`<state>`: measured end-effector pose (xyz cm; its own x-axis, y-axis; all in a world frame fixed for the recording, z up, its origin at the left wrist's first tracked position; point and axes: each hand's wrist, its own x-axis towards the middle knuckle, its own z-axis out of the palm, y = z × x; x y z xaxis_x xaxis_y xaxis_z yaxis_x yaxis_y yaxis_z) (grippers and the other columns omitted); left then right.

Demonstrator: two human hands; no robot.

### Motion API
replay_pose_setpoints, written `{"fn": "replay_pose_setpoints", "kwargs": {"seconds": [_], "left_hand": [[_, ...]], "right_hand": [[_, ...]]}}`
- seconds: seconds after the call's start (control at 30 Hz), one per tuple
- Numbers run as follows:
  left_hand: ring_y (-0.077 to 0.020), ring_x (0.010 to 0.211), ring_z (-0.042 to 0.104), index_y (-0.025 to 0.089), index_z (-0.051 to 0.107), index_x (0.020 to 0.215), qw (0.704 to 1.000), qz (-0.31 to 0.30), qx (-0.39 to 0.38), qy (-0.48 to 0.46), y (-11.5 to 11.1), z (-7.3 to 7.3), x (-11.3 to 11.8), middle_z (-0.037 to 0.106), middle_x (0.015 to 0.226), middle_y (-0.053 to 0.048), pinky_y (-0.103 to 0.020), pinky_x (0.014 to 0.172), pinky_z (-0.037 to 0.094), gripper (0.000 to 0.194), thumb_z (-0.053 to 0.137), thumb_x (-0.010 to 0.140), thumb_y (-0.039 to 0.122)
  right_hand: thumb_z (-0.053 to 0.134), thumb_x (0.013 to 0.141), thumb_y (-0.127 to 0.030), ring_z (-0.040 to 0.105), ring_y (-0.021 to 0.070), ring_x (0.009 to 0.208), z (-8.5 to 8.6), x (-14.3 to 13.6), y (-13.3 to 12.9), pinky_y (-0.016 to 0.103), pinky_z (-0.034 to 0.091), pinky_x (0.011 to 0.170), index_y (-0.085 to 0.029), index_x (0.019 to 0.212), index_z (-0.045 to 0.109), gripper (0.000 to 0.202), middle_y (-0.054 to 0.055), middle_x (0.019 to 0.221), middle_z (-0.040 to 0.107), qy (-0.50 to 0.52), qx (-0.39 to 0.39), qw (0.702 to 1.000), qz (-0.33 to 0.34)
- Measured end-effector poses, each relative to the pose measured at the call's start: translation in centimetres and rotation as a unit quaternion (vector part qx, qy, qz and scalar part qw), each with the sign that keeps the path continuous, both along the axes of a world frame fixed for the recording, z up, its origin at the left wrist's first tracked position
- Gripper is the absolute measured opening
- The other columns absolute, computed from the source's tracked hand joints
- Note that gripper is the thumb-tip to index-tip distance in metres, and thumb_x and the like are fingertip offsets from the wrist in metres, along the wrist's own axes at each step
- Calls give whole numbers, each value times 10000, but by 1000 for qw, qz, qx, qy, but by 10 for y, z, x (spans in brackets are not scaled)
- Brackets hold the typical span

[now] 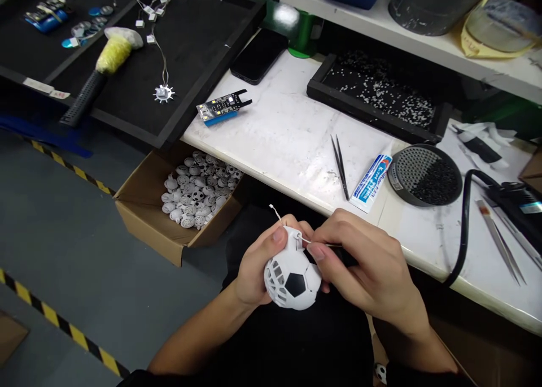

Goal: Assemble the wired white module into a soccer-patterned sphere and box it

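Observation:
My left hand is closed around a white plastic football-shaped shell with a black pentagon and a lattice side. The shell's narrow neck points up, and the left thumb presses against it. A thin white wire with a small connector sticks up behind the left thumb. My right hand pinches a thin white wire that comes out of a hole in the neck. Its other fingers are curled, and part of them is hidden behind the shell.
On the white bench lie tweezers, a glue tube, a round tin of black bits, a small circuit board and a phone. A cardboard box of football shells stands below left. A black tray holds wired parts and a brush.

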<state>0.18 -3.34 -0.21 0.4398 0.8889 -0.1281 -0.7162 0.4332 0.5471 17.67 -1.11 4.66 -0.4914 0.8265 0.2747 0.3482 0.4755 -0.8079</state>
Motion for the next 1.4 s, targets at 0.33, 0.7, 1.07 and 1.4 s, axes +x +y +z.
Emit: {"fn": "replay_pose_setpoints", "kwargs": {"seconds": [0.33,0.7,1.07,1.4], "left_hand": [[-119,614,559,195,528,884,1000,11,5,24,-3,-1,1,535,793,-3,-249,560,490,362,585,1013,527],[-172,861,617,199,665,1094,905,117,287,292,-4,-3,-17,676,1019,-69,-313,748,498,189,661,1018,372],[-187,863,662,133,684,1118,858,108,409,293,7,0,-24,700,981,-99,-318,770,570,181,715,957,210],[-190,848,675,150,710,1068,854,94,406,312,16,-2,-24,727,981,-107,-315,752,558,272,783,914,363]], "right_hand": [[623,1064,-173,554,155,766,6,-1,-2,324,452,730,-208,1058,644,41,14,846,616,-35,11,999,-5],[510,1109,-209,449,177,821,8,7,2,364,355,738,-175,1002,551,119,25,903,538,-119,18,987,111],[459,1069,-157,332,171,760,-6,13,6,358,273,688,-201,896,439,179,-2,841,424,-94,83,977,172],[508,1070,-197,412,175,758,-26,15,0,365,296,685,-179,963,521,109,16,845,500,-42,104,987,116]]}}
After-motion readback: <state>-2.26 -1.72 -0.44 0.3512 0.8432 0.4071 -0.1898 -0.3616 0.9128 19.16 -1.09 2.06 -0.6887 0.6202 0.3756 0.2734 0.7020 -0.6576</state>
